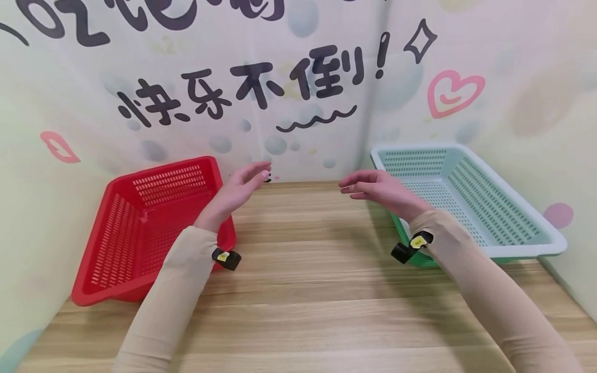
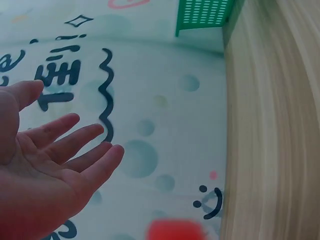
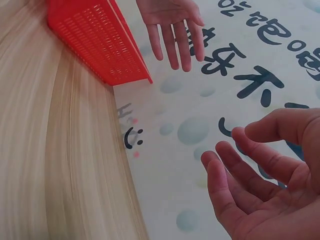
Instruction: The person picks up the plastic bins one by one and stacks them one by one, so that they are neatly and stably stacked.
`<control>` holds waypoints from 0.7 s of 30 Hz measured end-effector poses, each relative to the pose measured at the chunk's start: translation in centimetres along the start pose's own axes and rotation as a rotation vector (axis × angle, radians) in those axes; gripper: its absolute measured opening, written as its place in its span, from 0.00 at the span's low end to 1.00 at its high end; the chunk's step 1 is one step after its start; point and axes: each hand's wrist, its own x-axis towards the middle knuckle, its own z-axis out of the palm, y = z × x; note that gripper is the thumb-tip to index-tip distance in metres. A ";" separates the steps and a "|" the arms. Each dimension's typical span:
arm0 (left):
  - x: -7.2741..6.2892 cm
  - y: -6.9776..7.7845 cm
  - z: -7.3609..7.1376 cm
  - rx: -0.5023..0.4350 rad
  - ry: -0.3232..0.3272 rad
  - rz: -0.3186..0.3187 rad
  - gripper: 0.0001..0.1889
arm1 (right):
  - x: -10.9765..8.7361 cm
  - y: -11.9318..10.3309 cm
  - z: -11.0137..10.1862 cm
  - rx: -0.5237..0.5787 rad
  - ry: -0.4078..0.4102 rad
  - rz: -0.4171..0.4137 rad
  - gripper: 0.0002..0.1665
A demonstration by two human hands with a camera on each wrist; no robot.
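Note:
My left hand (image 1: 239, 187) hovers by the right rim of a red plastic basket (image 1: 112, 207), its fingers relaxed and nothing in its grasp. In the left wrist view that left hand (image 2: 55, 165) shows a bare palm with fingers spread. On the other side, my right hand (image 1: 373, 187) is raised in front of the left rim of a pale green basket (image 1: 485, 197). Seen from the right wrist, the right hand (image 3: 265, 175) has loosely bent fingers around bare air. Both baskets show slotted walls and bare floors.
A wood-grain table (image 1: 303, 290) lies under both baskets. Behind it stands a wall covering (image 1: 289, 150) printed with dark characters, pale dots and a pink heart. Each sleeved wrist carries a small black camera (image 1: 227, 258).

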 end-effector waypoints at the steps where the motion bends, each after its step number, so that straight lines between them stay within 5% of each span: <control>1: 0.0 0.0 -0.3 -0.008 0.010 0.001 0.27 | 0.2 -0.1 0.2 0.006 -0.001 -0.003 0.18; 11: -1.1 0.6 -3.5 -0.051 0.100 -0.018 0.27 | 1.9 -1.1 2.4 0.022 -0.037 -0.045 0.19; 21: -3.8 0.4 -7.1 0.198 0.105 -0.133 0.32 | 3.7 -1.0 4.9 0.025 -0.075 -0.058 0.17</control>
